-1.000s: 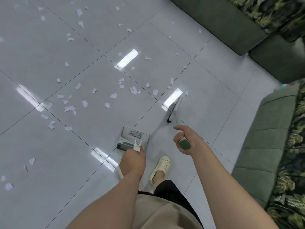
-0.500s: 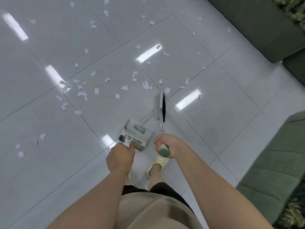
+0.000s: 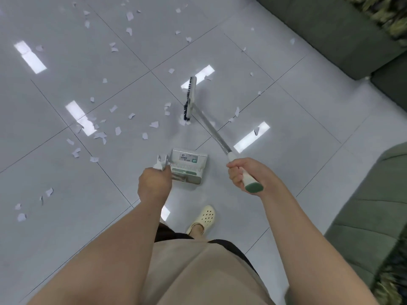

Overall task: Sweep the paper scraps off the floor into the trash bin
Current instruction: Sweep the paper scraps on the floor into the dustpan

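Floor: glossy pale grey tiles (image 3: 286,111) with dark grout lines and bright ceiling-light reflections carry everything we work with; a green sofa (image 3: 330,31) stands far beyond the dustpan to its right, and another green seat (image 3: 374,205) stands just right of our right arm.
Dustpan: our left hand (image 3: 154,186) clenches the handle of the dustpan (image 3: 187,168), which sits low at the floor right in front of us.
Broom: our right hand (image 3: 246,175) wraps the white-and-green end of the handle; the broom (image 3: 211,126) reaches forward past the dustpan's right side.
Broom axis: we see the long shaft running from our right grip up and leftward to the broom head (image 3: 189,98); the head lies crosswise to the shaft, dark bristles facing left.
Scraps: most of the paper scraps (image 3: 119,128) lie beyond and left of the dustpan; a few lie right of the broom shaft, some touching the bristles.
Trash bin: we see none from the head view.
Risk, scatter: we judge a fast stroke on this slick tile could flick light scraps past the dustpan or fan them wider.
Risk, missed pieces: scraps right of the shaft sit behind the bristles, so a leftward sweep would likely leave them.
Risk, pan mouth: we cannot tell whether the dustpan's lip lies flat on the floor; if lifted, scraps could slide under.
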